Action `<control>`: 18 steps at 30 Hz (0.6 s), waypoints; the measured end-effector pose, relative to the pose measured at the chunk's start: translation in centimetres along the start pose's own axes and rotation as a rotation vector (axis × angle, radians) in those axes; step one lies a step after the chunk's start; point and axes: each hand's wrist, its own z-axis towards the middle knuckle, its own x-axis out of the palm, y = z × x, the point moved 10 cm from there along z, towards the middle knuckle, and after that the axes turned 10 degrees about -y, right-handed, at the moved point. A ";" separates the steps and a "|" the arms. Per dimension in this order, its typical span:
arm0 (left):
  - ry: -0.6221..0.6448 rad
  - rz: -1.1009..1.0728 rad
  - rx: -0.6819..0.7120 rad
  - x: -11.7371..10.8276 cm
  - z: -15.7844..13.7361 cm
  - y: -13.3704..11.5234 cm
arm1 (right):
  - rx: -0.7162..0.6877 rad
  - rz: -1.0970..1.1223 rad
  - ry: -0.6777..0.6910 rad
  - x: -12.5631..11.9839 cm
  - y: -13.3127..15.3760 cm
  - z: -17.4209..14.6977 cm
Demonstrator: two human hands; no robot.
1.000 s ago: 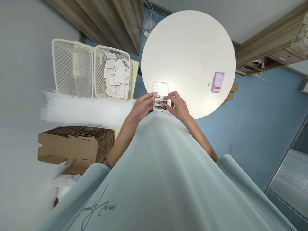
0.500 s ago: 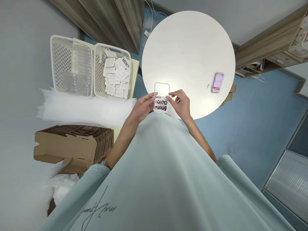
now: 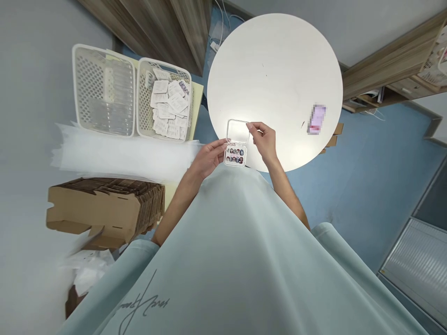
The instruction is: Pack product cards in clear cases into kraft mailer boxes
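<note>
A small clear plastic case (image 3: pixel 235 163) lies opened at the near edge of the round white table, its transparent lid (image 3: pixel 238 131) swung back. Inside its base is a card with two rows of small, dark, colourful oval pieces that look like press-on nails (image 3: pixel 235 155). My left hand (image 3: pixel 208 157) grips the case by its left side near the hinge. With thumb and index finger pinched, my right hand (image 3: pixel 263 139) is on the lid's upper right corner.
The round white table (image 3: pixel 275 60) bears a blurred purple packet (image 3: pixel 316 119) at right. To the left stand a white basket of clear cases (image 3: pixel 104 93) and a basket of white cards (image 3: pixel 165 100). Below them lie white sheets (image 3: pixel 129 156) and folded cardboard boxes (image 3: pixel 104 204).
My right hand has moved up from the hinge area to the lid's upper right corner. The case sits slightly tilted and a little further right in view; my left hand stays at its side.
</note>
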 end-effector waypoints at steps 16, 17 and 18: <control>-0.054 -0.044 0.095 -0.8 0.4 -1.7 | -0.035 0.032 0.350 0.0 2.9 -6.7; -0.045 -0.040 0.100 -0.7 0.3 -1.8 | -0.030 0.025 0.351 0.1 2.7 -6.8; -0.037 -0.036 0.105 -0.7 0.2 -1.9 | -0.028 0.020 0.350 0.1 2.7 -6.9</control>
